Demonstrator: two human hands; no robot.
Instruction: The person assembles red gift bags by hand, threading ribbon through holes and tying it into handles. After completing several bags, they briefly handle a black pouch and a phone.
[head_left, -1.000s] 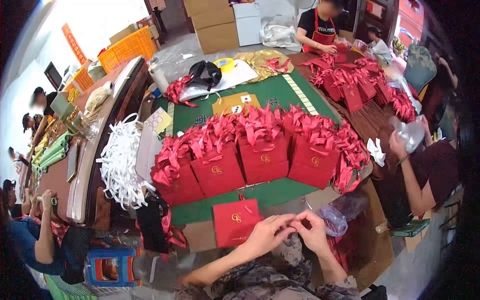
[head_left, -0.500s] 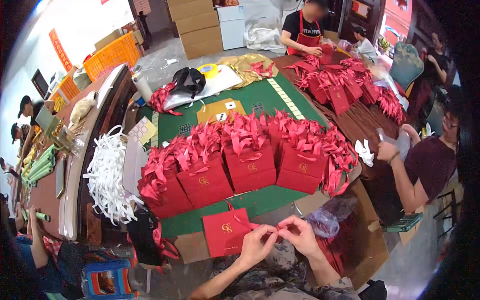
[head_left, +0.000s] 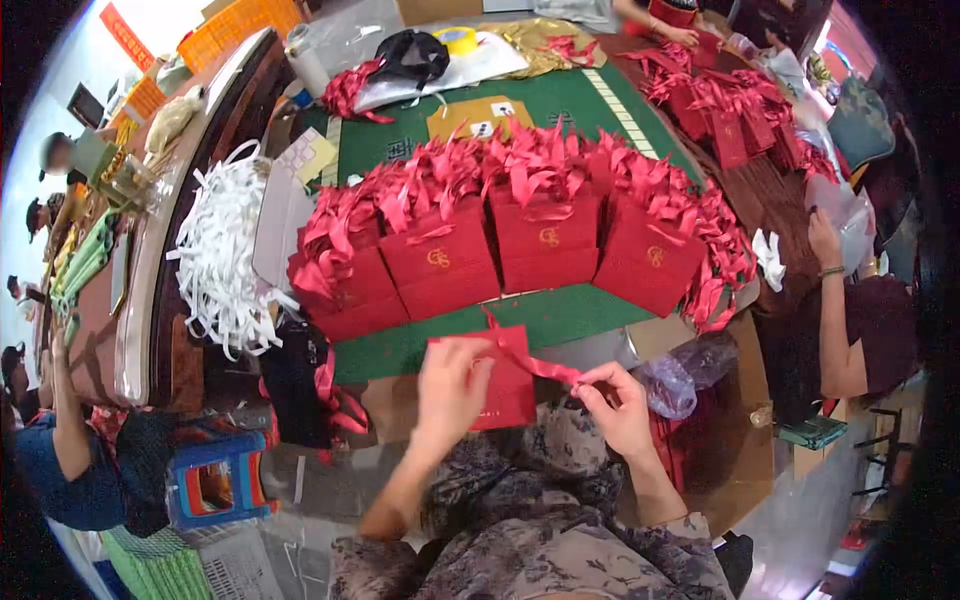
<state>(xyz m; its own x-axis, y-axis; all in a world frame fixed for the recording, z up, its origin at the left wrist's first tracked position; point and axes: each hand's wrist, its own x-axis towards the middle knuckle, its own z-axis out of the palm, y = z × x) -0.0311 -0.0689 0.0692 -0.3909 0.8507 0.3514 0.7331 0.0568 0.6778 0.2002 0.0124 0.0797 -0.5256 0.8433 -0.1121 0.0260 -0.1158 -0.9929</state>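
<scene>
A flat red bag (head_left: 510,385) with a gold logo lies at the table's near edge. From its top a red ribbon (head_left: 545,368) stretches to the right, its end pinched in my right hand (head_left: 612,400). Over the bag's left part is my left hand (head_left: 452,385), smeared by motion, so whether its fingers hold anything is unclear. Beyond the hands stand several upright red bags (head_left: 548,240) in rows, with loose red ribbons (head_left: 430,175) heaped over their tops.
White ribbons (head_left: 222,255) hang in a bundle at the left. A clear plastic bag (head_left: 668,388) is right of my right hand. A co-worker's arm (head_left: 830,300) is at the right. Gold cloth, yellow tape (head_left: 457,40) and more red bags (head_left: 730,130) lie at the back.
My hands, together before, have moved apart; the left is now over the flat bag and the right draws the ribbon out rightward. The view has tilted down, and the co-worker's arm is raised.
</scene>
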